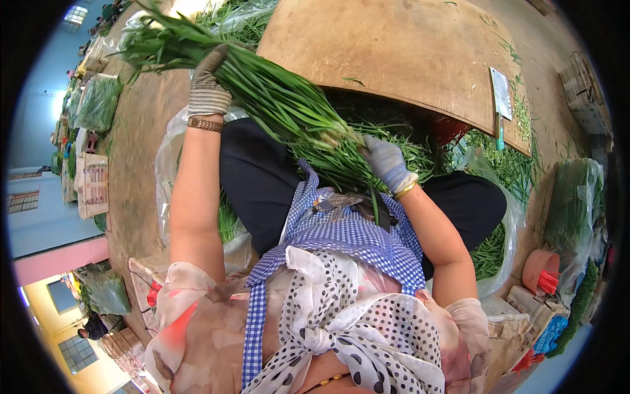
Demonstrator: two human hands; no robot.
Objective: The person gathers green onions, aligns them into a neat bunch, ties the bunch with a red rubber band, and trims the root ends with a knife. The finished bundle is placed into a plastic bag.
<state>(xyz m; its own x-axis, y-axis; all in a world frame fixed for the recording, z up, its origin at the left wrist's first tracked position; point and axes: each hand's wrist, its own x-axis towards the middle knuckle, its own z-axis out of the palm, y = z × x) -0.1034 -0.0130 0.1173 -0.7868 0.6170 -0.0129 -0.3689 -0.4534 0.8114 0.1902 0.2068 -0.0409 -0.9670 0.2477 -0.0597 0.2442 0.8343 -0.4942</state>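
Observation:
A long bunch of garlic chives (285,93) slants across the space in front of me, leafy tips at upper left and pale stem ends toward the right. My left hand (209,81), in a soiled knit glove, is wrapped around the leafy part. At the stem ends, my right hand (386,162) grips the bunch in a grey-blue glove; its fingertips are partly hidden. Beneath it, loose chives (339,165) are heaped over my lap, against a blue checked apron (330,236).
Ahead stands a low wooden table (393,44), with a cleaver (501,98) and trimmings (521,115) near its right edge. Plastic-wrapped greens (573,207) and a pink tub (540,271) holding red strips are at right. Crates (92,182) line the left; a person (93,327) is beyond.

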